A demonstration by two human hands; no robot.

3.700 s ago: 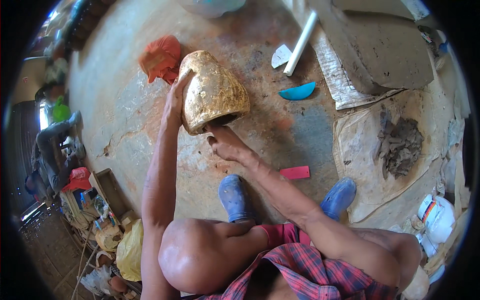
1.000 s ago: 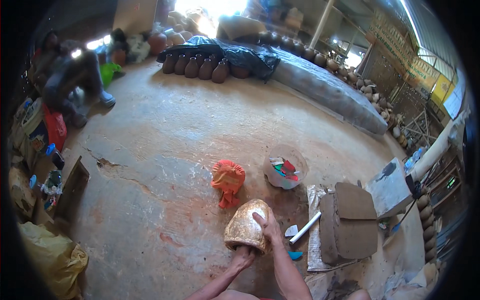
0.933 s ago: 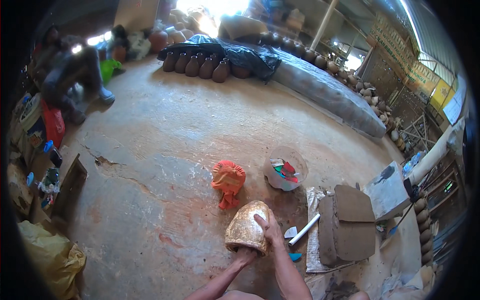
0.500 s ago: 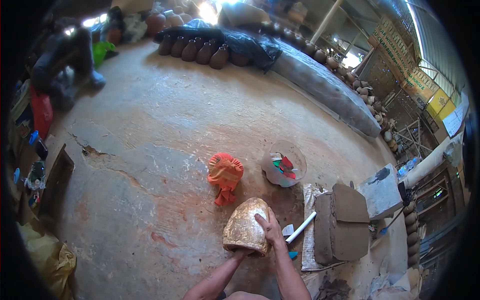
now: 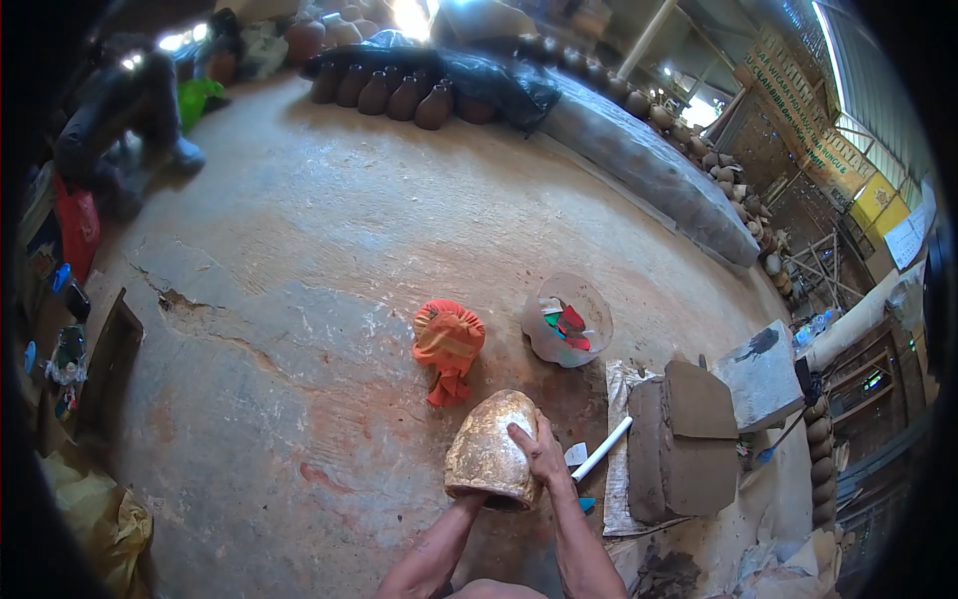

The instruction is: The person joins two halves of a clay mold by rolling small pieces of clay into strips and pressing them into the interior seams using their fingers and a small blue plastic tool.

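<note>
Near the orange cloth bundle (image 5: 448,344), on its closer side, a mottled pot (image 5: 489,444) is held between two hands — the right hand (image 5: 542,457) clamped on its flank, the left hand (image 5: 471,501) inside its mouth, fingers hidden, grip impossible to tell. A slipping right palm could tip and crack it.

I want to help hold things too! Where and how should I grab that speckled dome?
I'd grip the dome with one hand spread on its rounded outer wall, coming from the right, as the right hand does: no handle shows. The other could reach into the open end facing the person, where the left hand is hidden inside.
</note>
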